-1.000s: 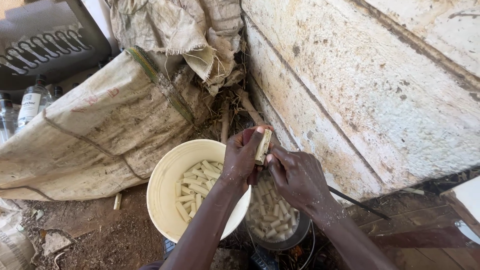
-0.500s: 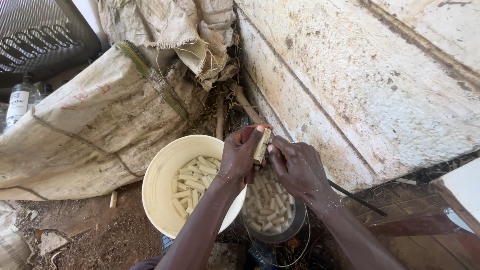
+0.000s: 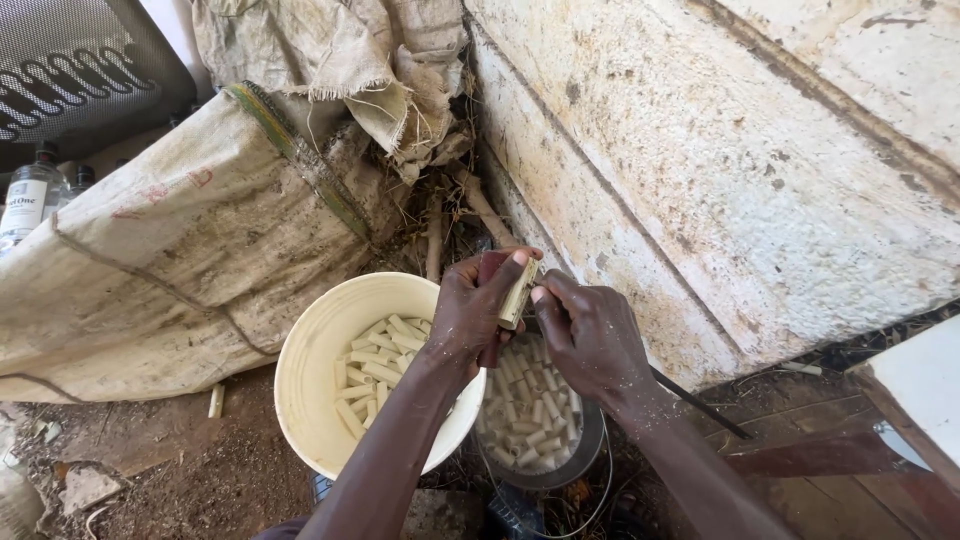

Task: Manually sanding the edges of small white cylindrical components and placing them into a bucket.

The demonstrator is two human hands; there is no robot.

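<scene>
A: Holding a short pale stick piece [image 3: 518,292] in the left hand [image 3: 478,312], grip clenched around it, above the gap between the cream bucket [image 3: 310,370] and the metal pot [image 3: 585,452].

B: Right hand [image 3: 590,340]?

A: Fingers curled, thumb pressed on the piece's lower end. Can't tell if it grips a tool.

B: Containers?

A: Both hold cut pale pieces. Burlap sack [image 3: 180,240] left, stained wall [image 3: 760,180] right.

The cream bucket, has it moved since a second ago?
No. The cream bucket stays beside the metal pot and below the sack; only the camera shifted.
</scene>
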